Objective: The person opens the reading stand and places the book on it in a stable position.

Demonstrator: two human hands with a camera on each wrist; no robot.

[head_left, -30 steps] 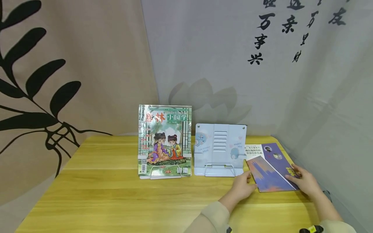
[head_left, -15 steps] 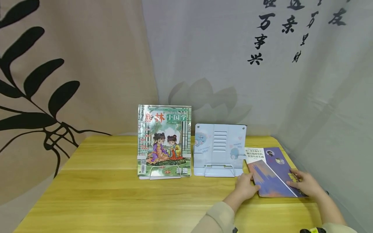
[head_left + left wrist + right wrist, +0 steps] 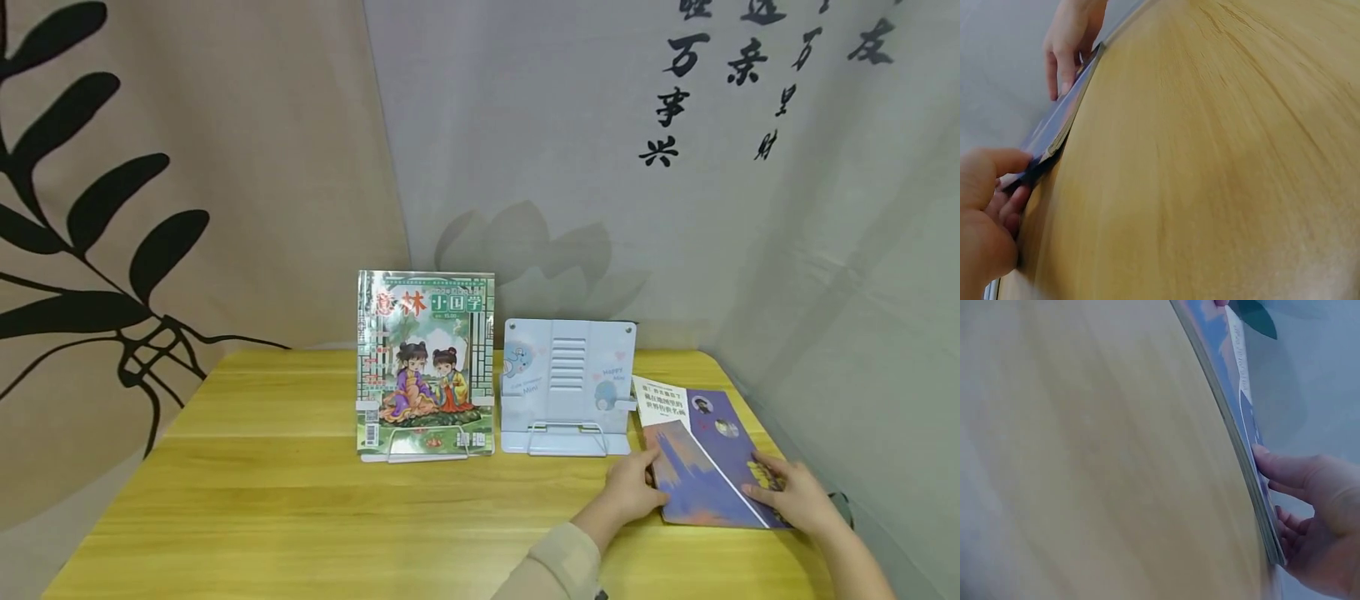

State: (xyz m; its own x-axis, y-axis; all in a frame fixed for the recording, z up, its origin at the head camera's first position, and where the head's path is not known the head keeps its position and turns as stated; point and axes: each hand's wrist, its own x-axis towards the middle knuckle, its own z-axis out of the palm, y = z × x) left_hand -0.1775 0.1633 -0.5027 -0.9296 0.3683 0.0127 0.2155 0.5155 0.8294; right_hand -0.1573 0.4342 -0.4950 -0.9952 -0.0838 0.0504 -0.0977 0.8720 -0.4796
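A purple and white book (image 3: pixel 705 467) lies at the right side of the table, its cover facing up. My left hand (image 3: pixel 632 486) pinches its left edge, thumb on the cover and fingers beneath, as the left wrist view shows with the book's corner (image 3: pixel 1044 150) slightly off the wood. On the opposite edge my right hand (image 3: pixel 798 498) grips it, thumb (image 3: pixel 1272 464) on top and the other fingers curled under. In the right wrist view the page edges of the book (image 3: pixel 1235 434) face the camera.
Left of the book stands a pale blue book stand (image 3: pixel 567 387) with a wire front rest. Beside it, a green illustrated magazine (image 3: pixel 425 367) leans upright on another stand. The wooden table (image 3: pixel 300 517) meets a grey curtain (image 3: pixel 862 292) on the right.
The book has slid toward the front of the table, both hands moving with it and keeping their hold. The stands and the magazine have stayed in place.
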